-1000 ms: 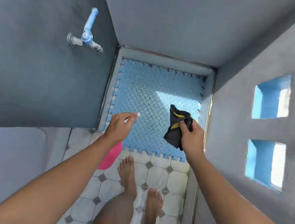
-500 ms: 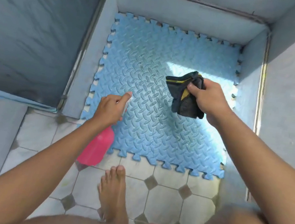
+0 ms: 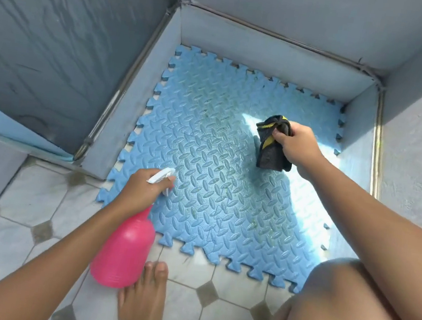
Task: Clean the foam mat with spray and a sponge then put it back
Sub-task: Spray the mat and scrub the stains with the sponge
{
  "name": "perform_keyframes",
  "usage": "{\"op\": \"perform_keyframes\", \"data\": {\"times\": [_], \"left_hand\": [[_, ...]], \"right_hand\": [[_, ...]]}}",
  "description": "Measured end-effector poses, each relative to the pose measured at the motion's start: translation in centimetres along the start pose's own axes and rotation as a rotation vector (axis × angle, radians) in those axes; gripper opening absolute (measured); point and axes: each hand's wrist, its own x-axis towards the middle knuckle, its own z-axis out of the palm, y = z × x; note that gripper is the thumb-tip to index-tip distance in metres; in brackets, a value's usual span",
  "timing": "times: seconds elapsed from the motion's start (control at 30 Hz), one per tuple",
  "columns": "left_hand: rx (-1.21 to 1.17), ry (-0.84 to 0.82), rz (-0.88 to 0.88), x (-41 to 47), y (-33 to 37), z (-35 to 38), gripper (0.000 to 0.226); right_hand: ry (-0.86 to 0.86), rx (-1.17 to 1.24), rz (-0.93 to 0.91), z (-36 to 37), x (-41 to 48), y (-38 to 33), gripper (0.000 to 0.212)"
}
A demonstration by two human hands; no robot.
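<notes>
One view only, worn on my head, looking steeply down and forward, wide-angle. It sits close over the blue foam mat (image 3: 218,177) in the walled corner, with my forearms, knee and bare foot (image 3: 142,304) at the bottom.

Left hand (image 3: 143,189) wrapped around the white trigger head of a pink spray bottle (image 3: 123,253), index finger across the trigger, nozzle past the fingertips over the blue foam mat (image 3: 211,187). Right hand (image 3: 297,146) clenched on a dark sponge (image 3: 271,144) with yellow edging, hanging below the fingers above a sunlit patch. Bare foot (image 3: 142,302) on tiled floor (image 3: 35,205) beside the bottle's base.
</notes>
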Motion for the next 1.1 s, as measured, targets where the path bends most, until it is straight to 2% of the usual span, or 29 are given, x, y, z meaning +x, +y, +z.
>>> {"op": "perform_keyframes", "data": {"times": [0.07,0.2,0.33,0.43,0.53,0.67,0.73,0.83,0.97,1.03,1.1], "left_hand": [[-0.052,0.034,-0.065,-0.5,-0.8,0.3,0.053],[-0.143,0.098,-0.042,-1.5,-0.1,1.1,0.050],[0.112,0.259,0.074,-1.7,0.7,1.2,0.059],[0.122,0.259,0.138,-1.6,0.8,-0.1,0.058],[0.157,0.255,0.112,-1.2,0.7,-0.9,0.064],[0.236,0.354,0.046,-1.2,-0.3,-1.8,0.073],[0.224,0.376,0.062,-1.8,-0.4,-2.3,0.067],[0.214,0.317,0.112,-2.4,-0.8,-2.8,0.056],[0.159,0.230,0.018,-3.1,-2.1,-3.0,0.064],[0.174,0.127,0.018,-3.2,-2.7,-3.3,0.060],[0.220,-0.016,0.099,-3.3,-2.9,-3.6,0.055]], "right_hand": [[-0.022,-0.074,-0.058,0.1,0.4,0.1,0.012],[-0.049,-0.266,-0.197,0.4,0.1,1.1,0.011],[-0.078,-0.287,-0.206,0.8,-0.1,1.4,0.012],[-0.034,-0.260,-0.233,1.3,0.4,0.9,0.013],[-0.069,-0.286,-0.244,1.7,0.6,1.4,0.013],[-0.082,-0.305,-0.229,1.2,0.8,2.0,0.015],[-0.085,-0.311,-0.225,1.0,0.8,2.2,0.015],[-0.091,-0.323,-0.233,0.9,0.8,2.3,0.017],[-0.109,-0.329,-0.232,0.9,0.7,2.3,0.013],[-0.120,-0.328,-0.238,1.1,0.6,2.3,0.011],[-0.131,-0.322,-0.239,1.3,0.6,2.4,0.011]]}}
